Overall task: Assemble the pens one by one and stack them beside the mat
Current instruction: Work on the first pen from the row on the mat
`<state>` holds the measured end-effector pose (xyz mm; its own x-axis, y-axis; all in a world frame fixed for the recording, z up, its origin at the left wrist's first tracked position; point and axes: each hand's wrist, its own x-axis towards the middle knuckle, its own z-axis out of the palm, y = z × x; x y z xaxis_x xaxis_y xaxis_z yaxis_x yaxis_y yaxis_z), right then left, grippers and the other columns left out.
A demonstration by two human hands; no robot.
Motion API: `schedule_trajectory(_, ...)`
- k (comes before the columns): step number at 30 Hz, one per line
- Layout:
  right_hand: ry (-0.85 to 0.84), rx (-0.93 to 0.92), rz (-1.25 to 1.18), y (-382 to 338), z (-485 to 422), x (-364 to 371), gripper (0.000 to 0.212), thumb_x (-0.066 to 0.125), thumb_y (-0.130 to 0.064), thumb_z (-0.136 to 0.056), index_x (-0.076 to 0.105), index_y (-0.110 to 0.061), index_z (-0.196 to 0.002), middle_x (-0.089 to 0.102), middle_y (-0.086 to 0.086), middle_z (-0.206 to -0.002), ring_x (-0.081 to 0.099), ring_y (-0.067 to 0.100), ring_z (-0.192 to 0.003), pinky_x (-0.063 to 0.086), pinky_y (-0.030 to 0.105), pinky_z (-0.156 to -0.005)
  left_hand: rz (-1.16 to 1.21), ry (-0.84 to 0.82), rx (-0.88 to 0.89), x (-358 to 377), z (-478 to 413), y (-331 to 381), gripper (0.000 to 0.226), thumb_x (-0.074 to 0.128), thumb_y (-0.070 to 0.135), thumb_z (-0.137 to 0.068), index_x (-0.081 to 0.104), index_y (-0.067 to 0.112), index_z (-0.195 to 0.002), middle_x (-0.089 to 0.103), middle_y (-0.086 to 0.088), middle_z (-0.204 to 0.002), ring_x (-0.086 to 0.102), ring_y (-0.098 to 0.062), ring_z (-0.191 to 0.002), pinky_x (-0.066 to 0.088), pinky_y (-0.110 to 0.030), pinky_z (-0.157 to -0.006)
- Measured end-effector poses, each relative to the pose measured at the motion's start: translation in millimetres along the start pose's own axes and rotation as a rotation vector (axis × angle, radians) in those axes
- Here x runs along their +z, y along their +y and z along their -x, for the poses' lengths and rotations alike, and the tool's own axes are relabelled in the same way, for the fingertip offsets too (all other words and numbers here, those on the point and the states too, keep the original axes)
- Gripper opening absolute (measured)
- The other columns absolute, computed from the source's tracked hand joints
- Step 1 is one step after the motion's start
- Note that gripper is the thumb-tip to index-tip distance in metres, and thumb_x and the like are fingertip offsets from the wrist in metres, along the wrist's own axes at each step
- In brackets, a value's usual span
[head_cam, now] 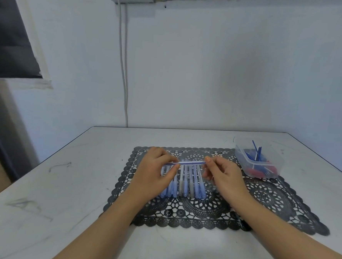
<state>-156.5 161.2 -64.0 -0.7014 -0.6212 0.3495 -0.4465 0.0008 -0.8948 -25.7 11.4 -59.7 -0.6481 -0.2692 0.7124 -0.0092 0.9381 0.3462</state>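
Note:
A clear pen barrel with a blue refill inside it [190,163] is held level above the black lace mat [266,197]. My left hand [156,172] pinches its left end between thumb and fingers. My right hand [222,175] pinches its right end with thumb and forefinger. Under the hands, a row of several pens [188,185] with pale blue and grey caps lies side by side on the mat, partly hidden by my left hand.
A clear plastic tub [258,157] with blue refills and red and blue small parts stands at the mat's far right corner. The white table [62,182] has bare room left of the mat. A wall with a cable runs close behind the table.

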Motion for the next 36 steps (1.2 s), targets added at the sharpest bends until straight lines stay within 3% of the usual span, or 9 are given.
schedule_trajectory(4, 0.001, -0.041, 0.029, 0.1, 0.2, 0.7, 0.008, 0.054, -0.024, -0.092, 0.061, -0.022, -0.089, 0.066, 0.003, -0.069, 0.06, 0.017, -0.062, 0.05, 0.035, -0.061, 0.011, 0.021, -0.01, -0.9, 0.9, -0.1, 0.012, 0.067, 0.019, -0.083, 0.07, 0.016, -0.095, 0.049, 0.013, -0.08, 0.046, -0.005, -0.084, 0.039, -0.018, -0.076)
schedule_trajectory(9, 0.021, -0.098, 0.068, -3.1, 1.8, -1.5, 0.016, 0.052, -0.026, -0.092, 0.059, -0.025, -0.078, 0.063, 0.0, -0.063, 0.06, 0.025, -0.063, 0.051, 0.041, -0.067, 0.007, 0.025, 0.014, -0.9, -0.2, 1.9, 0.013, 0.066, 0.021, -0.084, 0.07, 0.015, -0.095, 0.05, 0.011, -0.08, 0.045, -0.005, -0.083, 0.04, -0.02, -0.074)
schedule_trajectory(13, 0.021, -0.113, 0.041, -2.3, 3.2, 0.7, 0.008, 0.053, -0.027, -0.092, 0.058, -0.028, -0.086, 0.064, 0.004, -0.068, 0.059, 0.037, -0.069, 0.05, 0.047, -0.066, -0.001, 0.027, 0.01, -0.4, 0.3, 0.5, 0.013, 0.066, 0.021, -0.084, 0.07, 0.016, -0.096, 0.049, 0.014, -0.08, 0.046, -0.004, -0.084, 0.042, -0.021, -0.074)
schedule_trajectory(20, 0.06, -0.133, 0.125, 0.6, 0.8, -1.2, 0.022, 0.05, -0.03, -0.093, 0.058, -0.024, -0.073, 0.061, -0.001, -0.063, 0.056, 0.011, -0.059, 0.046, 0.027, -0.06, -0.013, 0.019, 0.03, 0.6, 0.4, 1.2, 0.012, 0.067, 0.019, -0.083, 0.07, 0.015, -0.094, 0.05, 0.012, -0.08, 0.044, -0.003, -0.084, 0.038, -0.013, -0.076)
schedule_trajectory(25, 0.027, -0.139, 0.065, 1.1, 1.8, 0.5, 0.006, 0.053, -0.029, -0.091, 0.059, -0.027, -0.088, 0.065, 0.003, -0.071, 0.062, 0.025, -0.069, 0.052, 0.039, -0.065, -0.006, 0.038, 0.006, -0.1, 0.3, 1.1, 0.011, 0.067, 0.019, -0.084, 0.07, 0.016, -0.094, 0.052, 0.012, -0.081, 0.045, -0.004, -0.085, 0.038, -0.014, -0.076)
schedule_trajectory(31, 0.044, -0.149, 0.117, 1.6, 0.0, -1.7, 0.022, 0.05, -0.03, -0.093, 0.057, -0.022, -0.073, 0.057, 0.0, -0.061, 0.05, 0.007, -0.054, 0.043, 0.027, -0.058, -0.018, 0.034, 0.035, 1.4, -0.3, 1.3, 0.011, 0.068, 0.019, -0.083, 0.07, 0.015, -0.093, 0.05, 0.013, -0.08, 0.044, -0.002, -0.083, 0.038, -0.014, -0.074)
schedule_trajectory(36, 0.042, -0.166, 0.104, -0.3, 1.7, 0.0, 0.005, 0.054, -0.028, -0.091, 0.057, -0.029, -0.087, 0.062, 0.012, -0.071, 0.055, 0.025, -0.059, 0.045, 0.029, -0.053, -0.02, 0.049, 0.03, 1.2, -0.2, -0.2, 0.012, 0.069, 0.018, -0.082, 0.069, 0.015, -0.094, 0.051, 0.013, -0.081, 0.045, -0.003, -0.083, 0.038, -0.013, -0.075)
